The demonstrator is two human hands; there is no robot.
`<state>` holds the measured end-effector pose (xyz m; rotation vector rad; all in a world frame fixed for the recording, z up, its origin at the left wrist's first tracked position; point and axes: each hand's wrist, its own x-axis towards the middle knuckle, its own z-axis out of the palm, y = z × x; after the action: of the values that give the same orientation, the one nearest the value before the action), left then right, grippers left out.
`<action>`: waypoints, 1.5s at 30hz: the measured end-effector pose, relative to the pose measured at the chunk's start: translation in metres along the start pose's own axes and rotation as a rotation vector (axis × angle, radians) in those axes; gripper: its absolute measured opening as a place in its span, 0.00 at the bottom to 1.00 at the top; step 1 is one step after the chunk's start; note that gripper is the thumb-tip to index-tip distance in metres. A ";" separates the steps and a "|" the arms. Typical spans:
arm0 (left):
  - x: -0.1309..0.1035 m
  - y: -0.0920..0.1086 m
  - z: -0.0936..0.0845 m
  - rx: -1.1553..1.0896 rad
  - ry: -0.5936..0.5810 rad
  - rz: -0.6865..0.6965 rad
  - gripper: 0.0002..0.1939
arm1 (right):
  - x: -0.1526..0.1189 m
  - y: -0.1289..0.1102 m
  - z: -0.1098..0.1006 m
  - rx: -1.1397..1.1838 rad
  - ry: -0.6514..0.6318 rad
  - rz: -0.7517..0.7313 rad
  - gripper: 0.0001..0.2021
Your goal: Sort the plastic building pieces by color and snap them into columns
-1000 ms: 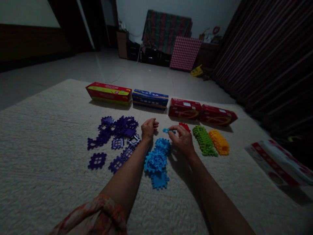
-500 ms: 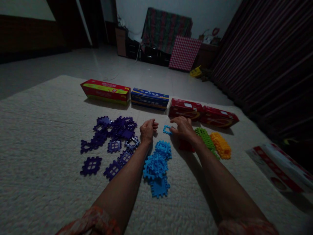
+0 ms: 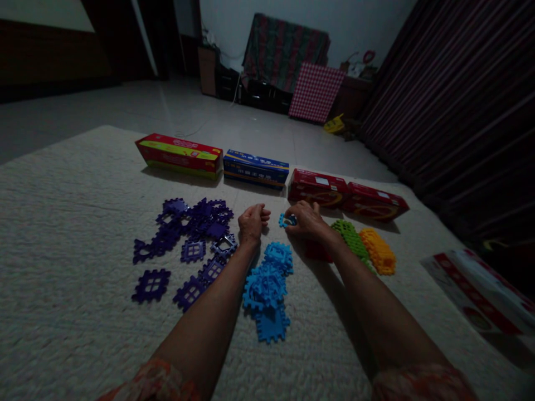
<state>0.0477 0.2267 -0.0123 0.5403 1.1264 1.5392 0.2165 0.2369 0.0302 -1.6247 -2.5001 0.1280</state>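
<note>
My right hand (image 3: 308, 221) bends over a small light blue toothed building piece (image 3: 283, 220), thumb and fingers closed on its right side. Dark red pieces (image 3: 318, 250) lie partly hidden under that wrist. Just left of the blue piece, my left hand (image 3: 253, 224) rests on its side with fingers loosely curled; nothing shows in it. Below the hands, between my forearms, is a pile of light blue toothed pieces (image 3: 267, 287). Purple toothed pieces (image 3: 204, 217) are spread out to the left. Green pieces (image 3: 350, 238) and a row of yellow pieces (image 3: 377, 250) lie beyond my right wrist.
Across the mat (image 3: 83, 223) stand a red-and-yellow box (image 3: 179, 156), a blue box (image 3: 256, 169) and two dark red boxes (image 3: 320, 187). A white-and-red box (image 3: 480, 292) sits at the right. Further back are a checked cloth (image 3: 316, 92) and a striped curtain (image 3: 443, 94).
My right hand has shifted slightly left and closed further over the light blue piece, which now looks tilted. My left hand has stayed in place.
</note>
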 end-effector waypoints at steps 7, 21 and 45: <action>0.001 -0.002 -0.001 0.007 -0.002 0.021 0.14 | -0.012 -0.006 -0.010 0.053 0.086 -0.046 0.13; 0.000 -0.002 -0.002 -0.021 -0.026 0.051 0.16 | -0.072 -0.057 -0.010 0.446 -0.162 -0.173 0.18; 0.004 0.003 0.000 0.007 -0.029 0.056 0.12 | -0.063 -0.050 0.001 0.486 0.037 -0.003 0.14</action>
<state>0.0449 0.2309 -0.0103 0.6018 1.1033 1.5712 0.1967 0.1587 0.0318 -1.4019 -2.2089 0.6420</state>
